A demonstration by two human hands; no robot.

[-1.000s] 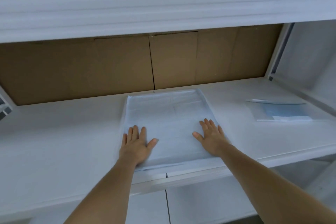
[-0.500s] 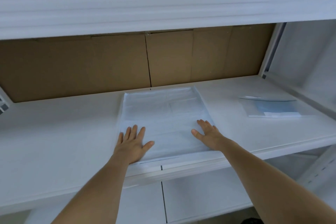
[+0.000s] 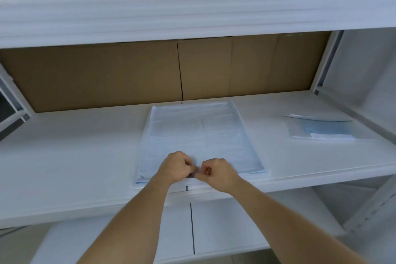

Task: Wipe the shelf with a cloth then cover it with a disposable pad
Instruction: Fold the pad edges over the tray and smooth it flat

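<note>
A pale blue-white disposable pad (image 3: pixel 199 135), still folded into a rectangle, lies flat in the middle of the white shelf (image 3: pixel 75 152), reaching from the cardboard back to the front edge. My left hand (image 3: pixel 176 166) and my right hand (image 3: pixel 215 172) sit close together at the middle of the pad's front edge. Both have curled fingers and pinch that edge between thumb and fingers. No cloth is in view.
A clear plastic package (image 3: pixel 319 129) with blue contents lies on the right of the shelf. Brown cardboard (image 3: pixel 107 75) forms the back wall. Another white shelf board (image 3: pixel 192 15) hangs overhead, and a lower one (image 3: pixel 225 227) sits beneath. Cabinet side walls stand left and right.
Both hands lay flat and apart on the pad's front corners; they have since slid inward to the middle of the front edge and curled into pinches. The view has tilted slightly.
</note>
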